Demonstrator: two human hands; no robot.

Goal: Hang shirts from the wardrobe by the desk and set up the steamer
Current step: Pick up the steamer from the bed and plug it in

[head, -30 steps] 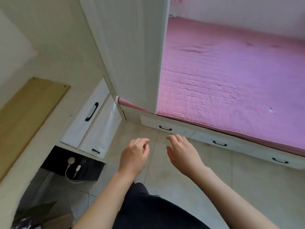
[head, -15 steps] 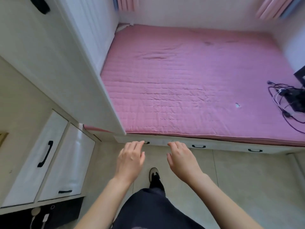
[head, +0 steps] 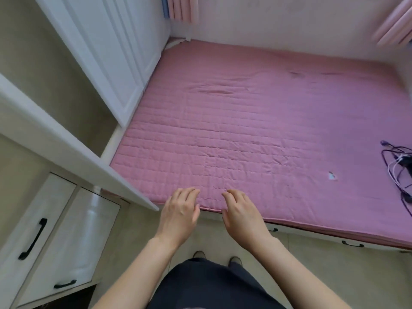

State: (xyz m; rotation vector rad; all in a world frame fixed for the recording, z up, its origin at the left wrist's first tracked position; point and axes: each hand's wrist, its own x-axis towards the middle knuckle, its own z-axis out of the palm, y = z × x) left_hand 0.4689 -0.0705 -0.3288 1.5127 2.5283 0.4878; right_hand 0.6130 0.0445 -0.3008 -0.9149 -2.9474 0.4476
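View swings from the desk drawers toward the pink quilted mattress [head: 245, 130]; white panelled wardrobe [head: 116, 52] sits at 11 o'clock, doors closed. Left hand [head: 180, 217] and right hand [head: 243, 216] hang relaxed, empty. No shirts or steamer visible; task judged barely begun.

The wardrobe [head: 116, 54] runs out of the top edge, so its upper part and any handle are unseen. The cables [head: 398, 162] on the bed [head: 245, 130] are cut by the right edge, and what they join is unclear. Both curtains [head: 181, 7] show only their lower ends. The left hand [head: 180, 216] hides part of the bed's front edge. Dark trousers [head: 209, 286] cover all but the tips of the shoes [head: 199, 254].
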